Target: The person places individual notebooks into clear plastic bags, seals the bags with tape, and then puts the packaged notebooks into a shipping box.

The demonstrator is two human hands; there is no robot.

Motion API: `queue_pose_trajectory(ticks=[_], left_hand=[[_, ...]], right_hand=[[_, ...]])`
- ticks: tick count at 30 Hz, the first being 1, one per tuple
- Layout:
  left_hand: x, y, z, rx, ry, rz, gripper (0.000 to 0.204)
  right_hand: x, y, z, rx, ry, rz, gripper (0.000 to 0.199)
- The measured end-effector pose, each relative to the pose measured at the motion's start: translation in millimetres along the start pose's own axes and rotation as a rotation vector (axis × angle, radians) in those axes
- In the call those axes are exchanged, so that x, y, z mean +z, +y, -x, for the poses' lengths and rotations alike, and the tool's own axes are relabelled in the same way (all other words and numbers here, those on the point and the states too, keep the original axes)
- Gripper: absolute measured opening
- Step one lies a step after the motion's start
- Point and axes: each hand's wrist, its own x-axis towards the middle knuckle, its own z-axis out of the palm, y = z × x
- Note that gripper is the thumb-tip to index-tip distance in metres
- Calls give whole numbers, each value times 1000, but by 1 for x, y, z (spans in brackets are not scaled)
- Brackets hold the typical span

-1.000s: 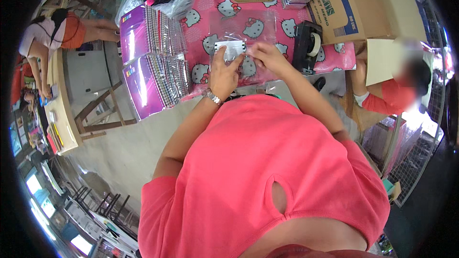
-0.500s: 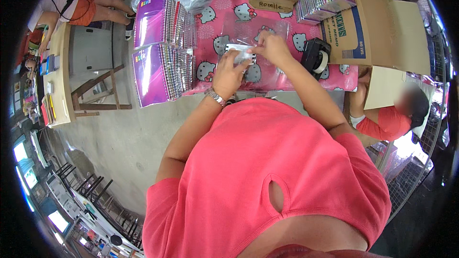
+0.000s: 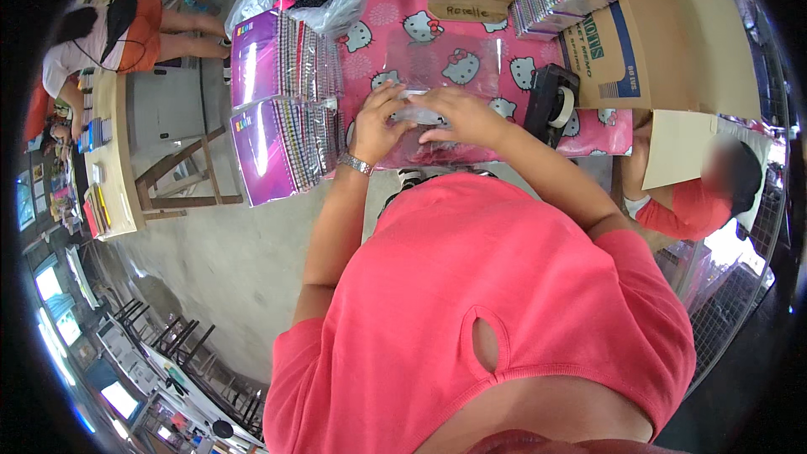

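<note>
The tablecloth (image 3: 391, 13) on my feed is bright pink, printed with white cartoon cat faces and red bows. I see the notebook stacks (image 3: 259, 59) at left in purple, their glossy covers streaked with paler violet. The cardboard box (image 3: 651, 50) is brown with green lettering and a dark blue band, the tape dispenser (image 3: 545, 91) black, the watch (image 3: 356, 164) silver, the shirt (image 3: 479, 261) plain coral red. The small wrapped pad (image 3: 429, 115) looks whitish to me, though it's mostly covered

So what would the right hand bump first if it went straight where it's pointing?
The right hand seems to touch the small whitish item; beyond that, it would probably meet the left hand first, though depth is unclear.
</note>
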Motion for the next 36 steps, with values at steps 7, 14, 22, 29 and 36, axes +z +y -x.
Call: queue_pose_trajectory(ticks=[7,14,22,29,36], left_hand=[[14,3,2,-193,196,268,20],[13,18,-9,-451,245,247,17],[8,16,-14,-437,193,0,16],[9,20,-32,-253,158,-236,12],[0,26,-35,-386,42,26,34]], right_hand=[[32,10,-5,249,142,-152,45],[32,-3,-17,385,252,34,56],[-16,15,89,727,726,-220,34],[-15,15,215,1325,837,-182,18],[-2,23,216,1157,1167,-972,12]])
